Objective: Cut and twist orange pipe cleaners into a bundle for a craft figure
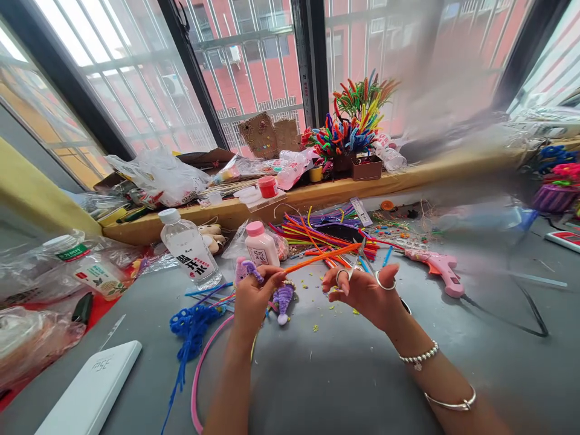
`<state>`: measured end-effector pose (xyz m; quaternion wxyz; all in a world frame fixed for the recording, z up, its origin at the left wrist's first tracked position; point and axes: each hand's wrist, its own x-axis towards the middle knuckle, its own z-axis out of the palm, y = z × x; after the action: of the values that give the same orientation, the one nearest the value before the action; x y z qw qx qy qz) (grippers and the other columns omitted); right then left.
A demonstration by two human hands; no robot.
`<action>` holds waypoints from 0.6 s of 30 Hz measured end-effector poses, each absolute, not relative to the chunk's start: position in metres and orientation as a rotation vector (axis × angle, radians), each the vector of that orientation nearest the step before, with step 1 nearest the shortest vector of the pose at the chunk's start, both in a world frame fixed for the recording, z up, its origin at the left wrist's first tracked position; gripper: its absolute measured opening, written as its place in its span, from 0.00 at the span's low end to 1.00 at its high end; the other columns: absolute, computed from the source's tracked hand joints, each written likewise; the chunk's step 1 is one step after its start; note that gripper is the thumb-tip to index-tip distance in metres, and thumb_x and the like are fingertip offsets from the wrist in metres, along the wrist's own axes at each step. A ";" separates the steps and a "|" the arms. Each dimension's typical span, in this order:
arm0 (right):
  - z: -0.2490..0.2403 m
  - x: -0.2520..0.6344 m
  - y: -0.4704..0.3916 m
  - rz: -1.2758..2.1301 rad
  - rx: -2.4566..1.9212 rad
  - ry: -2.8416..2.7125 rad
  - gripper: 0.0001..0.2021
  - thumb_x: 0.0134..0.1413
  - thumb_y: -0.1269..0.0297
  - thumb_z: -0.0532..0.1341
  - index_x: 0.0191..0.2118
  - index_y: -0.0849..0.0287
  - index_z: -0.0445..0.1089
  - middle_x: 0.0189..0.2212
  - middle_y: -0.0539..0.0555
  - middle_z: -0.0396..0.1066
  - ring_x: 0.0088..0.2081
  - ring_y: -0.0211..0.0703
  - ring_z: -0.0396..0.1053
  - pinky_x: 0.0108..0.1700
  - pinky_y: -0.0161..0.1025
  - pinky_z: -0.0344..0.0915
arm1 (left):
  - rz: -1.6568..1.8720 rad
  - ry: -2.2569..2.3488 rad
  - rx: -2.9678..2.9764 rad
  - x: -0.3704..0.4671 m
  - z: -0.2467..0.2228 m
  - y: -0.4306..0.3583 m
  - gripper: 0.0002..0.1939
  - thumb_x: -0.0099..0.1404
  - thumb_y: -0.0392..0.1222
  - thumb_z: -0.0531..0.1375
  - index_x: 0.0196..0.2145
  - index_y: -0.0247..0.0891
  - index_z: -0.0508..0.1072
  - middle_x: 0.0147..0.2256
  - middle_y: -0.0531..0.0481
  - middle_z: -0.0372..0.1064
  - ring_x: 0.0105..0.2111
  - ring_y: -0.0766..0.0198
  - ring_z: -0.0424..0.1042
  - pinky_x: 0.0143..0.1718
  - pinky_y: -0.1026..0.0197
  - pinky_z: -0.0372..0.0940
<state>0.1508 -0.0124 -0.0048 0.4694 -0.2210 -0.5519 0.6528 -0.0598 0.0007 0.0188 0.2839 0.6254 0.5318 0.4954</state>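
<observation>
My left hand pinches one end of an orange pipe cleaner, which stretches up to the right. Scissors hang on the fingers of my right hand, with their blades at the far end of the orange stem; whether they touch it is unclear. Behind my left hand is a small purple and pink figure. Just right of that hand, a purple fuzzy piece lies on the grey table. Beyond the hands is a pile of coloured pipe cleaners.
A water bottle and pink-capped bottle stand behind my left hand. Blue yarn, a pink hoop and a white power bank lie left. A pink glue gun with its cord lies right.
</observation>
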 end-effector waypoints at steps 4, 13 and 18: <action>-0.004 0.151 -0.014 1.705 -0.416 -1.328 0.41 0.20 0.26 0.29 0.20 0.58 0.59 0.39 0.60 0.63 0.43 0.51 0.61 0.44 0.45 0.59 | 1.411 1.416 1.711 -0.058 0.022 -0.002 0.08 0.49 0.44 0.59 0.22 0.36 0.72 0.21 0.54 0.67 0.22 0.68 0.66 0.27 0.66 0.63; -0.008 0.156 -0.009 1.639 -0.294 -1.202 0.35 0.24 0.25 0.39 0.12 0.59 0.53 0.32 0.55 0.60 0.43 0.50 0.59 0.47 0.46 0.57 | 1.364 1.277 1.777 -0.053 0.022 -0.003 0.07 0.50 0.42 0.59 0.22 0.36 0.71 0.20 0.53 0.66 0.21 0.69 0.65 0.25 0.66 0.61; -0.016 0.155 -0.007 1.597 -0.222 -1.177 0.32 0.30 0.29 0.47 0.10 0.60 0.49 0.32 0.54 0.57 0.45 0.49 0.57 0.48 0.45 0.57 | 1.374 1.298 1.767 -0.055 0.019 -0.001 0.07 0.50 0.42 0.59 0.22 0.35 0.71 0.20 0.53 0.65 0.21 0.69 0.65 0.25 0.66 0.62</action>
<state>0.1548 -0.0073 -0.0157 0.5418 -0.0936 -0.4957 0.6723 -0.0551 -0.0011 0.0195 0.2733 0.6569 0.4824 0.5109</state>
